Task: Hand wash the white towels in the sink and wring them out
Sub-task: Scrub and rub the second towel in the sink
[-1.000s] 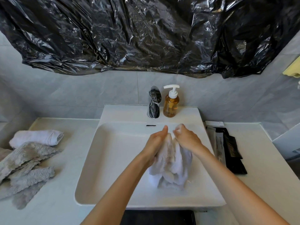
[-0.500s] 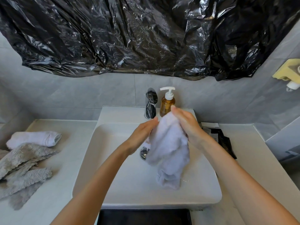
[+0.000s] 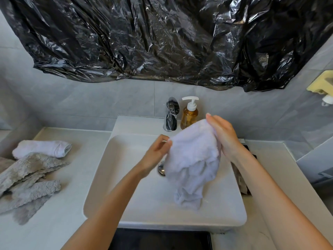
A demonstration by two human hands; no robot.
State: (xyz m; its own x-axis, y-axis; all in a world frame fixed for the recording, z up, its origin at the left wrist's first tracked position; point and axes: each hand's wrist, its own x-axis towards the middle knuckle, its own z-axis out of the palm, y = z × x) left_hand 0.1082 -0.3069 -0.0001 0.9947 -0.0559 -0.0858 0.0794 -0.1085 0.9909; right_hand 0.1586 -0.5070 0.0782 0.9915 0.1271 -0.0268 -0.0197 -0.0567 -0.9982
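Above the sink (image 3: pixel 115 177), the left hand (image 3: pixel 155 156) pinches one towel (image 3: pixel 192 163) edge while the right hand (image 3: pixel 223 138) has its grip around the top.

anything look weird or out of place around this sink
Yes: crumpled black plastic sheeting hangs across the wall above the sink, where a mirror might be; what it covers is hidden. Otherwise ordinary: both hands hold the white towel over the basin, and nothing looks spilled or broken.
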